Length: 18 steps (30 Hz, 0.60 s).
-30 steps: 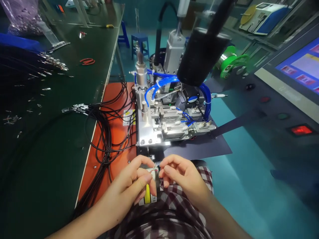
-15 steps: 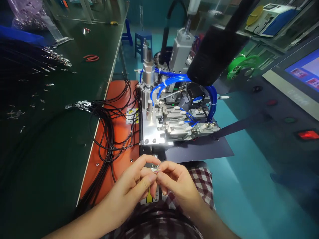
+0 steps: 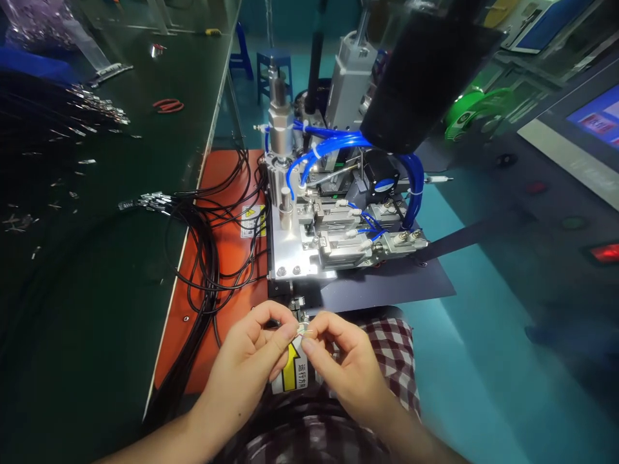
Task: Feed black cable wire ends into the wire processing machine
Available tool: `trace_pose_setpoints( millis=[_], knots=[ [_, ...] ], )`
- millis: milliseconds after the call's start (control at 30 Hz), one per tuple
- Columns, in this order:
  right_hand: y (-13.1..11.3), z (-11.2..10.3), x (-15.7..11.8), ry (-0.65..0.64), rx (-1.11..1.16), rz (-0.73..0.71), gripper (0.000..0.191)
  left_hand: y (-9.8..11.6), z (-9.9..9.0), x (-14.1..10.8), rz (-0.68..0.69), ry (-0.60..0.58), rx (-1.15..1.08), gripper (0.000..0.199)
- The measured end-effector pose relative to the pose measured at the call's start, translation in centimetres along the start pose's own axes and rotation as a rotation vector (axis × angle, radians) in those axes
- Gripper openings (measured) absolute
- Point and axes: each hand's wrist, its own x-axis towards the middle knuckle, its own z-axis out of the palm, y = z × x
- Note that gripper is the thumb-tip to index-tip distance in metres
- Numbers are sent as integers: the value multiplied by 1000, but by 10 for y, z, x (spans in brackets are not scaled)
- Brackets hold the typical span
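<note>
Fine coloured wires [image 3: 304, 331], pale with a reddish strand, stretch between the fingertips of both hands in front of the machine. My left hand [image 3: 254, 354] pinches them between thumb and index finger from one side. From the other side my right hand [image 3: 349, 361] is closed on them with thumb and index finger. Where the wires lead is hidden by the fingers. Just beyond the fingertips stands the metal machine [image 3: 290, 248] with blue air tubes [image 3: 333, 143]. A yellow arrow label [image 3: 290, 370] shows below the hands.
Black cables [image 3: 207, 283] with silvery ends cross the orange plate [image 3: 232, 248] on the left. Red-handled pliers [image 3: 168, 105] and more cable ends [image 3: 99, 106] lie on the dark table [image 3: 116, 270]. A control panel [image 3: 556, 174] stands at right; a black cylinder [image 3: 430, 84] hangs overhead.
The fingertips have drawn slightly apart, so the fine wires between them show more clearly. My left hand has shifted a little to the left. The camera view has also shifted slightly.
</note>
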Motion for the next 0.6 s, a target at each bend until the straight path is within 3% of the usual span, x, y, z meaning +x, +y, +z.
trace_pose_setpoints(
  millis=[133,367,600],
  knots=[
    [3,4,1,3,4,24,19,-1,0,3,-2,-3,-24,34],
    [-2,-5,4,9,-85,-81,13,7,-5,4,-44,-99,35,34],
    [-15,-19,10,-176,106,230,23,13,-1,3,-95,-55,94,37]
  ],
)
